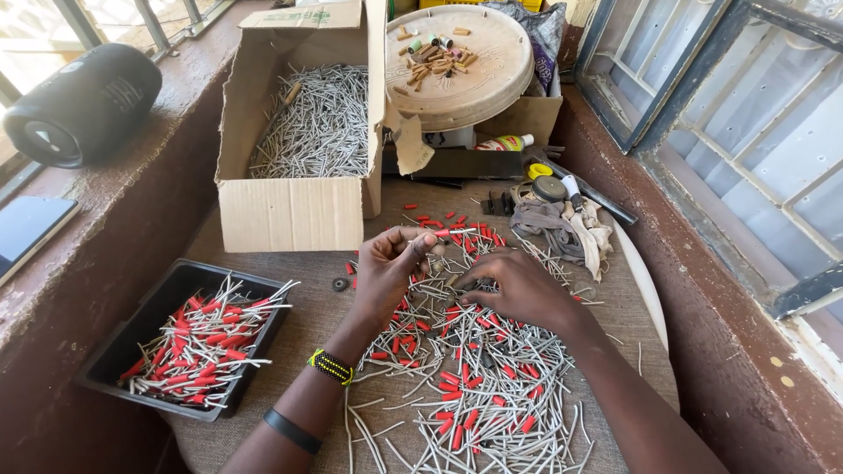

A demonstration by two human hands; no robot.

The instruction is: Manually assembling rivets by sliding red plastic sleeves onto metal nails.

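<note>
The left hand [391, 272] is raised a little above the pile of grey sticks [465, 386] on the round table [645, 281]. Its thumb and fingertips are pinched together on one thin grey stick with a red cap [457, 233], which points away from the hand toward the far side of the pile. The other fingers are curled in. A beaded band and a dark band sit on that wrist.

The right hand [518, 285] lies low on the pile, just beside the left hand, fingers bent down and closed among the sticks. Whether it grips one cannot be told, since the fingertips are buried.

Loose red caps [457, 219] are scattered through the pile and beyond its far edge. On the near-left side of the pile stands a black tray [114, 351] filled with capped sticks, close to the table's edge. Beyond the pile on the left stands an open cardboard box [290, 211] of bare grey sticks. Beyond the pile on the right lies a heap of cloth strips [571, 228]. A bare strip of table cloth shows between the pile and the tray, and a narrower one between the pile and the box.
</note>
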